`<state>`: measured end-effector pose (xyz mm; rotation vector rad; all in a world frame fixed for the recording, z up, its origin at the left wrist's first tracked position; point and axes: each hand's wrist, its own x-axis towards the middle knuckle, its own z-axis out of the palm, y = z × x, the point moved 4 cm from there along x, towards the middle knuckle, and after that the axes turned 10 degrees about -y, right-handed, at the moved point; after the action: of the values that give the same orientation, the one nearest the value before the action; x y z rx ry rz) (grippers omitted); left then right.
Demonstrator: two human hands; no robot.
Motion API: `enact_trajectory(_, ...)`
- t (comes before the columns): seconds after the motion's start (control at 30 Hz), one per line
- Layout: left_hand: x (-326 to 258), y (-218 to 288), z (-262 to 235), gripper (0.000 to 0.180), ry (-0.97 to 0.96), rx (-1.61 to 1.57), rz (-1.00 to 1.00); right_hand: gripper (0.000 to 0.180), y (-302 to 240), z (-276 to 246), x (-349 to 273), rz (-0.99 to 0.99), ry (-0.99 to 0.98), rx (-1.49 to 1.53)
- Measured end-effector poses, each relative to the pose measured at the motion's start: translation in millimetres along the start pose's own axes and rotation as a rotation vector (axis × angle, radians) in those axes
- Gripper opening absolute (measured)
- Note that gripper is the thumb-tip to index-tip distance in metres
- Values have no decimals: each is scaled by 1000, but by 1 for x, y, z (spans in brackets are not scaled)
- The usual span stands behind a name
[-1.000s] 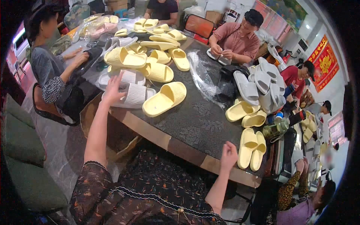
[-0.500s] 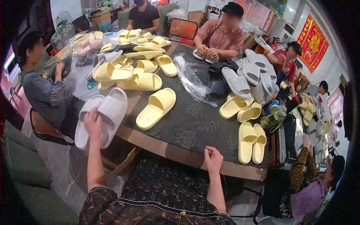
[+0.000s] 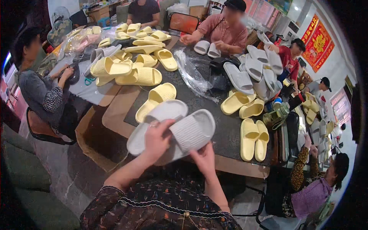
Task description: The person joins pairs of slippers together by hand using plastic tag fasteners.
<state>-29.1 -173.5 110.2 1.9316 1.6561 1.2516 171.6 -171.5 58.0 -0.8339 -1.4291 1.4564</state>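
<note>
Pair of grey slippers (image 3: pixel 190 134) held in front of the body, above the table's near edge

At far left, has a seated co-worker (image 3: pixel 36 86) in a grey top, handling a dark shoe (image 3: pixel 75 73). Further right, has a cardboard box (image 3: pixel 89 147) below the table's edge, then a heap of yellow slippers (image 3: pixel 144 76) and, nearer, a single yellow slipper (image 3: pixel 157 97), partly covered by the grey pair.

Holds the left forearm slanted up and rightward, back of the left hand (image 3: pixel 158 140) uppermost. Pinches the grey slippers with it where they lie side by side, fingers bent over the inner edges; cannot tell the thumb's exact placing.

Holds the right forearm steeper, leaning up and leftward, with the right hand (image 3: pixel 204 159) touching the near side of the right slipper. Cannot tell whether pinching there, the fingers being partly hidden.

Beyond, shows clear plastic bags (image 3: pixel 194 74) flat on the dark table (image 3: pixel 228 131). Farther right, shows an upright-looking yellow pair (image 3: pixel 250 138) near the edge, a grey slipper pile (image 3: pixel 262 71) behind, and a greenish bottle (image 3: pixel 282 110).
</note>
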Motion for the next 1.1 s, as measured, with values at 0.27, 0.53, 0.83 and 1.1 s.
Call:
enact_trajectory(0.27,2,-6,74,77,-331,-40,149,56,29,-86,21,262,306,-280)
enact_trajectory(0.53,8,-19,47,70,-507,-107,-34,35,42,-96,33,-45,448,-632)
enact_trajectory(0.83,104,-34,55,25,-386,93,177,34,5,-63,64,-262,230,-940)
enact_trajectory(1.1,157,-81,164,26,-658,571,72,35,8,-57,64,-185,202,-856)
